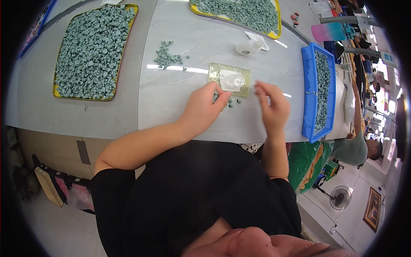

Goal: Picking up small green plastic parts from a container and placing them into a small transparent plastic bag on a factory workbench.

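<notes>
A pale yellowish translucent slab (244, 89) lies on the table in front of me. On it sits a white square sheet (224, 80) with a clear, shiny lump (238, 79) on top. My left hand (204, 105) is beside the slab's near left corner, thumb and finger bent toward each other; what they hold, if anything, is hidden. A few green stone chips (230, 103) lie by those fingertips. To the right of the slab, slightly blurred, my right hand (274, 105) hovers with thumb and fingertips drawn together; anything between them is too small to make out.
Left stands a yellow-rimmed tray (112, 95) of green chips; another tray (279, 21) is at the back. A loose chip pile (166, 56) lies behind my left hand. A white bottle-like object (247, 48) stands beyond the slab. At right are a blue bin (309, 92) and a pink-teal bottle (327, 32).
</notes>
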{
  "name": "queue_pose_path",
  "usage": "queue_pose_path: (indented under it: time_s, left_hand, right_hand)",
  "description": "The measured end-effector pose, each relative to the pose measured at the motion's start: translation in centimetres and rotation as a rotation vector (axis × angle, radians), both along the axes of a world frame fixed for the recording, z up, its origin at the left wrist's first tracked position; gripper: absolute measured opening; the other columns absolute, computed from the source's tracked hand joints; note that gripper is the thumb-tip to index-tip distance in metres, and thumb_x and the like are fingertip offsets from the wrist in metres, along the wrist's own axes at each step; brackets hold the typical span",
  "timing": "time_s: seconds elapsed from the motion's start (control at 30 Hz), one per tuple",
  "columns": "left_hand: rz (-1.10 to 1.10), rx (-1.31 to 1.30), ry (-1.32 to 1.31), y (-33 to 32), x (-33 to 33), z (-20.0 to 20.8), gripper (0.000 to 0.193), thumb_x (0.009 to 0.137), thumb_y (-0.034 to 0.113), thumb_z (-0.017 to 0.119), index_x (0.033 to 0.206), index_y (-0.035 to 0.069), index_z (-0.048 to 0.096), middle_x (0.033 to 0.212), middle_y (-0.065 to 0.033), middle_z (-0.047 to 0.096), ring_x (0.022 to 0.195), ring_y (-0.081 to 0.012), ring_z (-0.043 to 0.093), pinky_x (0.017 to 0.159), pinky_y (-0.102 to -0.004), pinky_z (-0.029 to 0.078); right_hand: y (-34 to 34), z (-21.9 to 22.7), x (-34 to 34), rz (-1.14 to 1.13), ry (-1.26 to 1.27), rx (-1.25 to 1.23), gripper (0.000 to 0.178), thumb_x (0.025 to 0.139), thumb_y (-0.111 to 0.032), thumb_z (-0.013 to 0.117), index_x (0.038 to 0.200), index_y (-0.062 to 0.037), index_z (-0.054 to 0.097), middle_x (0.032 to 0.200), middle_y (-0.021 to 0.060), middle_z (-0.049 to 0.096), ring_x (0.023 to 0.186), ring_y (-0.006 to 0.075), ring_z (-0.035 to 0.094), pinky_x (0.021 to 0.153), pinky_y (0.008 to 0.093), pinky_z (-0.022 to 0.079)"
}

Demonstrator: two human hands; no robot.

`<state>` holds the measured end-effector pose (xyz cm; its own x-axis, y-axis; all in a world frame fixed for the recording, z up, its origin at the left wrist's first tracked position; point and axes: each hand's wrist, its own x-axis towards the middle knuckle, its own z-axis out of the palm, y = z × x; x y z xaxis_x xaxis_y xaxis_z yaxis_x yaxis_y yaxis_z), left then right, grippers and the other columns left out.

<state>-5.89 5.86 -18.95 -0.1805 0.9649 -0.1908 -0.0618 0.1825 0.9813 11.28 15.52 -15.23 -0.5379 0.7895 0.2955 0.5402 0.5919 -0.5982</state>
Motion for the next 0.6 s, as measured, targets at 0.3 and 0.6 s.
queue_pose_path:
  time_s: [0.3, 0.6]
  left_hand:
    - [-0.100, -0.201, -0.514, 0.6, -0.5, 1.2, 0.022, 0.095, 0.022, 0.050, 0.089, 0.002, 0.056, 0.068, 0.0019, 0.046, 0.052, -0.0044, 0.034, 0.046, -0.0199, 0.029]
    - [0.026, -0.139, -0.810, 1.2, -1.2, 1.5, 0.022, 0.093, 0.013, 0.050, 0.105, -0.004, 0.058, 0.080, -0.0008, 0.048, 0.055, -0.0043, 0.033, 0.047, -0.0199, 0.027]
  right_hand:
    - [2.9, 0.2, 5.4, -0.162, -0.435, -0.098, 0.016, 0.080, 0.000, 0.061, 0.096, -0.0002, 0.064, 0.087, 0.0108, 0.065, 0.073, 0.0163, 0.061, 0.068, 0.0267, 0.048]
    - [1.7, 0.7, 2.6, -0.243, -0.262, -0.233, 0.016, 0.077, 0.002, 0.062, 0.093, 0.0008, 0.063, 0.086, 0.0057, 0.062, 0.072, 0.0117, 0.057, 0.067, 0.0245, 0.047]
